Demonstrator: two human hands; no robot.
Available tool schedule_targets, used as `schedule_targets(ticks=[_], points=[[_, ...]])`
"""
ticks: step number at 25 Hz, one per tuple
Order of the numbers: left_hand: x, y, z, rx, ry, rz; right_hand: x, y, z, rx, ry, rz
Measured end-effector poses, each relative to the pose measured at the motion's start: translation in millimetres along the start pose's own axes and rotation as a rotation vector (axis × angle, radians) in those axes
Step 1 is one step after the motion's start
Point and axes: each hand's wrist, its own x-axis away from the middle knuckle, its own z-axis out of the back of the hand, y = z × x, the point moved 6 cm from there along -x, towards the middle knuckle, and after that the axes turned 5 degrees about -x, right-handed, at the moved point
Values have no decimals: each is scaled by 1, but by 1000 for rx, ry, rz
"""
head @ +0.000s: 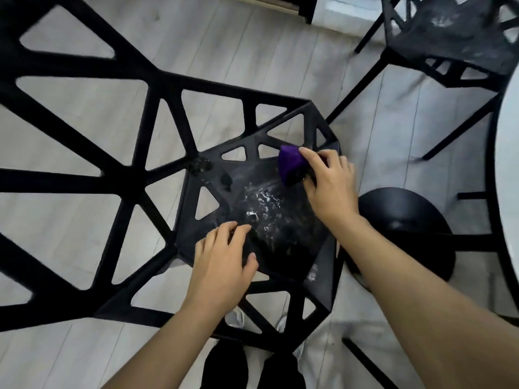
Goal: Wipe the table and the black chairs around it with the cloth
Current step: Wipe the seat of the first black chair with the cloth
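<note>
The black plastic chair with triangular cut-outs [165, 80] stands directly before me on the pale plank floor [84, 346], its backrest to my left and its seat [280, 248] below my arms. My left hand [222, 265] rests on the seat's near left corner. My right hand [328, 186] is at the seat's far right corner, holding the purple cloth [290, 164] on the seat, the cloth to the hand's left. Right of the chair, the black disc-shaped table base [404, 217] sits on the floor, below the round white table [509, 164] at the far right. A second black cut-out chair [449, 37] stands farther back, beside the table.
</note>
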Motion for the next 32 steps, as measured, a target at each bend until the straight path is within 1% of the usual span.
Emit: schedule_targets(ticks=[4, 6, 9, 11, 13, 16, 18, 20, 21, 23, 24, 27, 29, 31, 32], points=[[-24, -39, -32, -103, -45, 114, -32, 15, -59, 148, 2, 144], [-31, -64, -40, -116, -72, 217, -23, 19, -93, 115, -24, 195], [-34, -89, -50, -24, -96, 370, -10, 20, -117, 57, -9, 168], [-33, -94, -56, 50, -128, 425, -4, 7, -123, 15, -27, 170], [-33, -94, -62, 62, -156, 444, 14, -15, -136, -40, -69, 227], [-36, -96, -66, 41, -172, 437, 78, -56, -156, -133, -166, 307], [-38, -97, -65, 60, -177, 431, 113, -72, -158, -133, -244, 373], [-38, -98, -62, 59, -187, 423, 107, -63, -152, -73, -260, 457], [-37, -98, -61, 53, -193, 420, 89, -50, -148, -33, -224, 451], [-35, -99, -61, 39, -208, 413, 42, -17, -134, 20, -130, 318], [-35, -98, -61, 38, -213, 412, 22, -1, -126, 25, -108, 246], [-37, -97, -59, 34, -182, 407, 10, 6, -122, -37, -69, 140], [-43, -87, -51, 0, -87, 327, 33, -10, -129, -61, -60, 160], [-55, -71, -43, 11, 3, 192, 74, -29, -134, -113, -116, 254], [-63, -59, -41, 35, 22, 120, 97, -32, -132, -118, -155, 292]])
